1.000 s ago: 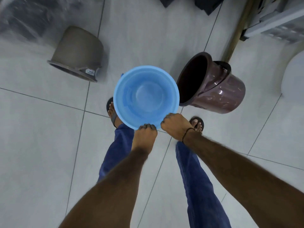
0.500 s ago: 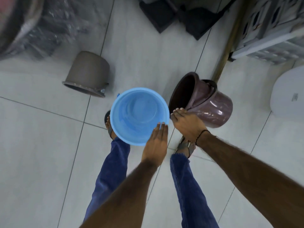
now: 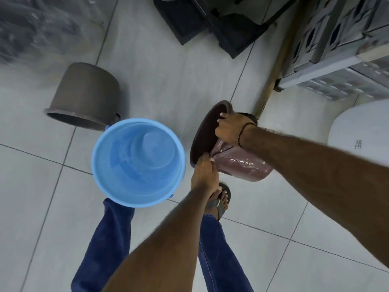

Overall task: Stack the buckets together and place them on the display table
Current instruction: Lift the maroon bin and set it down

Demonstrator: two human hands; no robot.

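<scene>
A light blue bucket [image 3: 137, 163] stands upright on the tiled floor in front of my legs, with no hand on it. To its right a glossy maroon bucket [image 3: 242, 163] lies tipped on its side, mouth facing left. My right hand [image 3: 230, 129] grips the upper part of its rim. My left hand [image 3: 205, 171] holds the lower part of the same rim. A grey-brown bucket [image 3: 84, 95] lies tilted on the floor at the back left, mouth turned down toward me.
Dark plastic items [image 3: 210, 20] lie on the floor at the top centre. Grey perforated crates [image 3: 341, 49] and a wooden pole [image 3: 273, 68] stand at the right. A white rounded object [image 3: 362, 131] sits at the right edge. Plastic-wrapped goods [image 3: 37, 24] fill the top left.
Both hands let go of the blue bucket, which now stands on the floor. They moved right and took hold of the maroon bucket's rim. The camera view shifted forward.
</scene>
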